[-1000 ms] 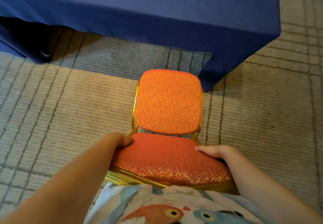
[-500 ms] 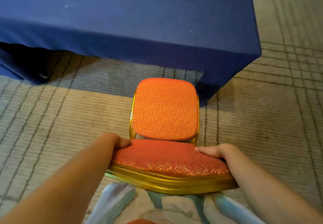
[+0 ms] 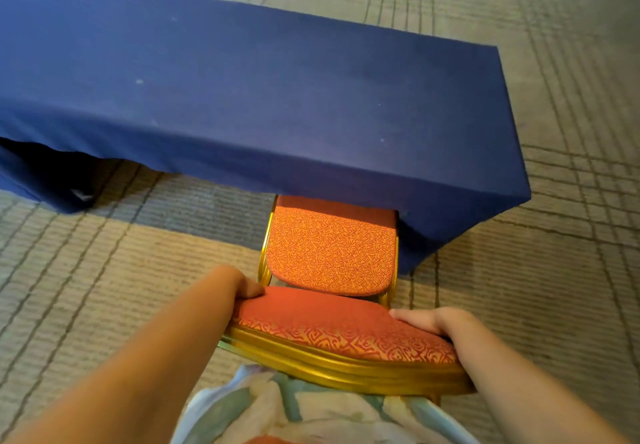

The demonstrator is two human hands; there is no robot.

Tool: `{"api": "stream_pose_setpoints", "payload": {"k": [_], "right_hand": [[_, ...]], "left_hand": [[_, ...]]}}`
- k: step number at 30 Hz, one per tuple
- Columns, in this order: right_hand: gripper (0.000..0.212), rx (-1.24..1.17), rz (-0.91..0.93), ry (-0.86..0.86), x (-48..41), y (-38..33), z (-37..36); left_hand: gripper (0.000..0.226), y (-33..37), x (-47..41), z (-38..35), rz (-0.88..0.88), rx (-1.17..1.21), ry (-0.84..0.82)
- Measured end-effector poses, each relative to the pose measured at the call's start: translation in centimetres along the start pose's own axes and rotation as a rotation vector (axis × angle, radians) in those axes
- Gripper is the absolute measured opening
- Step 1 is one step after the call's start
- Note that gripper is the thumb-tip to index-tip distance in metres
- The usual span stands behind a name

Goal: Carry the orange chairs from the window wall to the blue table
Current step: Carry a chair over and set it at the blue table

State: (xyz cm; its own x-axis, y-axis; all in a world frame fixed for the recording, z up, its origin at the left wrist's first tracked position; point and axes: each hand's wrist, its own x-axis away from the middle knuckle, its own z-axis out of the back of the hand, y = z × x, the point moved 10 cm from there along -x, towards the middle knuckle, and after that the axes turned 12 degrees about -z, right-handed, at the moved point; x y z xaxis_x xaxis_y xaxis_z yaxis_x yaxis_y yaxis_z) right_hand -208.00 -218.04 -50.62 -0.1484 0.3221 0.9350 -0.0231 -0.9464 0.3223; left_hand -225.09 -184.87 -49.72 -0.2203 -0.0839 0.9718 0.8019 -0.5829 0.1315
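Observation:
An orange chair (image 3: 332, 256) with a gold metal frame stands in front of me, its padded seat facing the blue table (image 3: 242, 97). The front of the seat is tucked under the table's near edge, close to the right corner. My left hand (image 3: 242, 287) grips the left end of the chair's padded backrest top. My right hand (image 3: 436, 322) grips its right end. The chair's legs are hidden below the seat.
A blue cloth covers the table and hangs toward the floor, with a gap under the near edge. Striped beige and grey carpet (image 3: 86, 287) spreads to the left and right of the chair. My patterned shirt fills the bottom edge.
The chair has moved forward toward the table, and its seat front now sits under the table's edge. Both hands stay on the backrest.

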Motion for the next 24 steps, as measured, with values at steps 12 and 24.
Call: {"api": "stream_pose_setpoints", "payload": {"k": [12,24], "right_hand": [[0.079,-0.01,-0.006,0.021,-1.4,-6.8,19.6],[0.07,0.001,0.113,0.131,-3.4,-11.9,27.3]], "left_hand": [[0.069,9.5,-5.0,15.0,0.057,0.084,0.031],[0.074,12.3,-8.6,21.5,0.038,0.02,0.098]]}}
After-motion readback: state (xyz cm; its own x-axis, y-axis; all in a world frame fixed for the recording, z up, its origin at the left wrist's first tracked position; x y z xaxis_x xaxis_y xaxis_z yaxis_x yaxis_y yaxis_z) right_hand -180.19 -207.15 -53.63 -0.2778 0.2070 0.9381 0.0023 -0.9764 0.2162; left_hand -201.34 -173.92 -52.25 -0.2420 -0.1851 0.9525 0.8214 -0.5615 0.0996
